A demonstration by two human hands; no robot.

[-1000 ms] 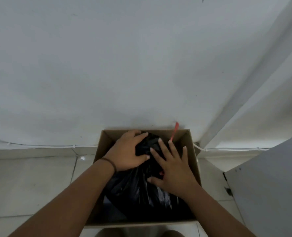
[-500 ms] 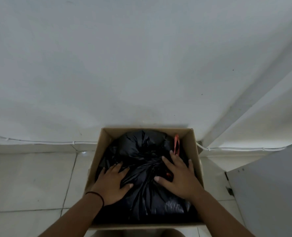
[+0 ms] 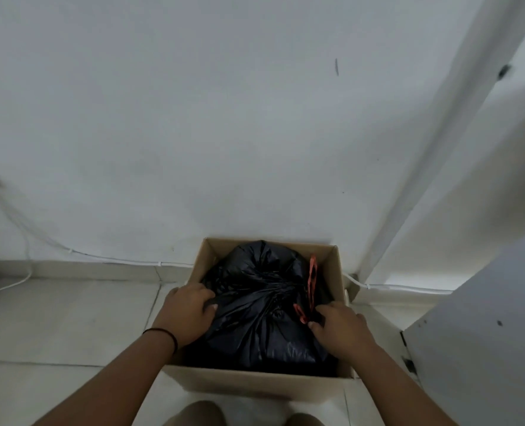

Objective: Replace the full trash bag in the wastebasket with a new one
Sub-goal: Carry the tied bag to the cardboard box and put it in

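Step in hand, by my reading: getting the full black trash bag out of the cardboard box that serves as wastebasket — the bag, gathered at its top with an orange drawstring showing, sits inside the box on the tiled floor against the wall. The left hand presses curled against the bag's left flank just inside the box wall, while the right hand pinches black plastic on the right, beside the drawstring's lower loop. The next move likely calls for a firmer two-sided grasp and a straight upward lift — the bag fills the box tightly.
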